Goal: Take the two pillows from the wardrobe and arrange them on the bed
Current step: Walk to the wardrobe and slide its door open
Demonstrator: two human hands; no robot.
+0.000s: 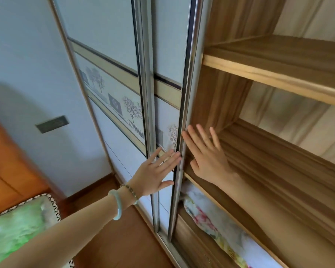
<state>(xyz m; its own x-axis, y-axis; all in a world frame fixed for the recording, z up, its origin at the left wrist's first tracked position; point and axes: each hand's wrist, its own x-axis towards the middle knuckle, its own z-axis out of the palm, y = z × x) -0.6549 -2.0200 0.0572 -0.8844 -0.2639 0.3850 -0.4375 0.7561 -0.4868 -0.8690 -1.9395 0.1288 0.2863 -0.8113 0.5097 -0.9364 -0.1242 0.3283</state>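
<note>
Pale blue wall, wooden floor
At nine o'clock we see a dark wall plate; orange-brown wooden furniture at eight.

The sliding door is showing pale grey-white, crossed by a beige band above a strip printed with grey trees. The shelves are showing striped brown wood grain. The pillow is showing pink, yellow and green flowers on white. The bangle is gleaming pale green.
</note>
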